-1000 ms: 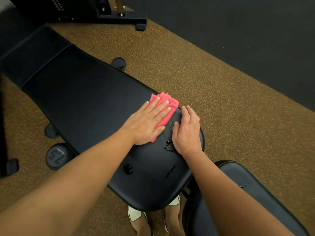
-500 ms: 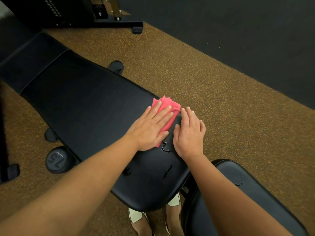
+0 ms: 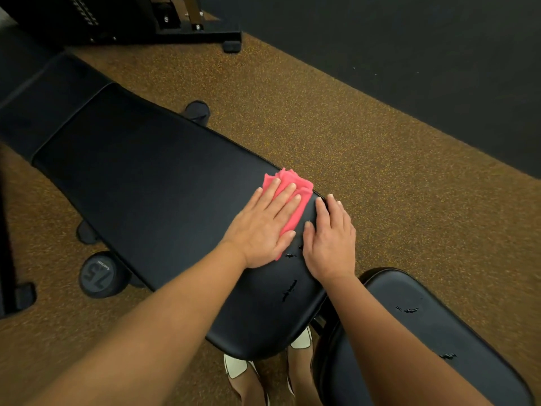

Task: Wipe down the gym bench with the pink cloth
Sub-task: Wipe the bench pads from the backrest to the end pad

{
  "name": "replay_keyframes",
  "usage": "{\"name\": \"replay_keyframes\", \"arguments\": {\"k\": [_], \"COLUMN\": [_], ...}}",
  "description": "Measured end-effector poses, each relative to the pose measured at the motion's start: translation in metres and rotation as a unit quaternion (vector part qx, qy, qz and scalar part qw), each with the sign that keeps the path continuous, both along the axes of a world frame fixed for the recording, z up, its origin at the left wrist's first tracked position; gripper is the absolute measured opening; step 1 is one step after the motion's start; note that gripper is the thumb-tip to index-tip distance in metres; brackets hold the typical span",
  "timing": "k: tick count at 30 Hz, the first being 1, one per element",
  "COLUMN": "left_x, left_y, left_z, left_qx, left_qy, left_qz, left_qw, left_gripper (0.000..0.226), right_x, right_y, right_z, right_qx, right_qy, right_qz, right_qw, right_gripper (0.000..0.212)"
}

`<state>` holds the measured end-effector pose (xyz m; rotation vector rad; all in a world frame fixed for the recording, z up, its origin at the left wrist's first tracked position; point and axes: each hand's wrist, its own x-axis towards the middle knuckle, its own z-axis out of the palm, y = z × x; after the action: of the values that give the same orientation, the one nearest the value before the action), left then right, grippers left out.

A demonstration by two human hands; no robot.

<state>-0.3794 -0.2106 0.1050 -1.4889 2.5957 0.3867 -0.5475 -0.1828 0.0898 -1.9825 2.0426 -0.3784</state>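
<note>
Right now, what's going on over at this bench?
A person is wiping the black gym bench. Their left hand presses the pink cloth flat near the pad's right edge, while the right hand rests bare beside it. Small wet streaks remain on the pad nearer the person.

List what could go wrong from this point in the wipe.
1. The cloth sits at the bench edge; a stroke outward could push it off.
2. Torn spots in the vinyl lie just behind the left hand; the cloth may snag there.
3. The right hand covers bench surface that may go unwiped.
</note>
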Motion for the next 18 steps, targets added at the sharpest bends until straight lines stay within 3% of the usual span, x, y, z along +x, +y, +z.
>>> {"name": "replay_keyframes", "arguments": {"k": [4, 6, 11, 13, 18], "left_x": [-0.029, -0.036, -0.001, 0.006, -0.022], "left_y": [0.020, 0.030, 0.023, 0.009, -0.010], "left_z": [0.002, 0.002, 0.002, 0.000, 0.001], "left_qx": [0.008, 0.019, 0.005, -0.007, 0.002], "left_qy": [0.015, 0.020, 0.030, 0.008, 0.019], "left_qz": [0.126, 0.140, -0.007, -0.017, 0.136], "left_qw": [0.992, 0.990, 0.999, 1.000, 0.991], "left_gripper": [0.066, 0.066, 0.065, 0.065, 0.065], "right_x": [-0.002, -0.002, -0.006, -0.005, -0.003], "right_y": [0.001, 0.000, 0.000, -0.001, 0.000], "right_z": [-0.003, -0.003, -0.007, -0.008, -0.009], "right_qx": [-0.056, -0.063, -0.081, -0.081, -0.081], "right_qy": [-0.054, -0.091, -0.128, -0.131, -0.118], "right_qz": [-0.030, -0.048, -0.050, -0.058, -0.055], "right_qw": [0.997, 0.993, 0.987, 0.986, 0.988], "right_gripper": [0.043, 0.043, 0.042, 0.043, 0.045]}}
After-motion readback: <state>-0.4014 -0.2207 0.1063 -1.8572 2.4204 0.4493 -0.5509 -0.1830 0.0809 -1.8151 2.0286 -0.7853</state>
